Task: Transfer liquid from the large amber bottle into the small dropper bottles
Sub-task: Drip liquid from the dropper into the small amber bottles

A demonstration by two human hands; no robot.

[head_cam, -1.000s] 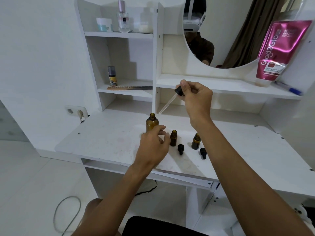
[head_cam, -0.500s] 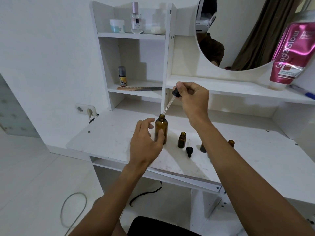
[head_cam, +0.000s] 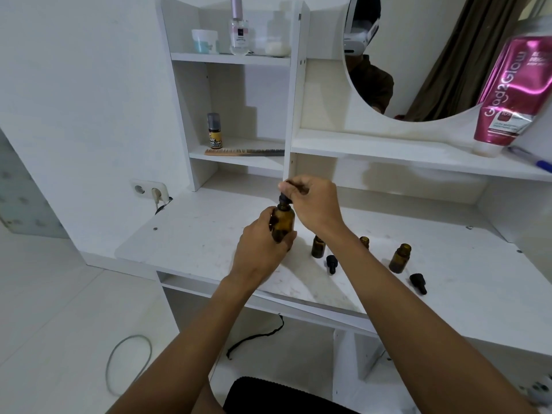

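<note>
A white vanity surface (head_cam: 194, 243) fills the middle of the frame, with white shelves (head_cam: 388, 150) rising behind it. A round mirror (head_cam: 424, 55) sits at the upper right. A pink tube (head_cam: 513, 91) stands cap-down on the long shelf at the right edge.

Two bare forearms reach in from the bottom of the frame. The left hand (head_cam: 263, 249), at centre, has its fingers wrapped around the large amber bottle (head_cam: 283, 224) and holds it upright. The hand hides the bottle's base, so it is unclear whether it rests on the surface. The right hand (head_cam: 316, 204), just above and to the right, has its fingers closed in a pinch on the black dropper cap (head_cam: 283, 200), which sits at the bottle's neck.

Right of the hands, three small dropper bottles stand open and upright on the surface. One (head_cam: 317, 247) is just beside the right wrist, one (head_cam: 364, 242) is partly hidden behind the right forearm, and one (head_cam: 400, 258) is further right. Two small black caps lie on their sides in front of them, one (head_cam: 331, 262) near the first bottle and one (head_cam: 417, 282) near the third.

On the left shelves are a comb (head_cam: 243, 151) and a little yellow-labelled bottle (head_cam: 214, 131), with a clear perfume bottle (head_cam: 239, 31) and a pale jar (head_cam: 204, 40) above.
</note>
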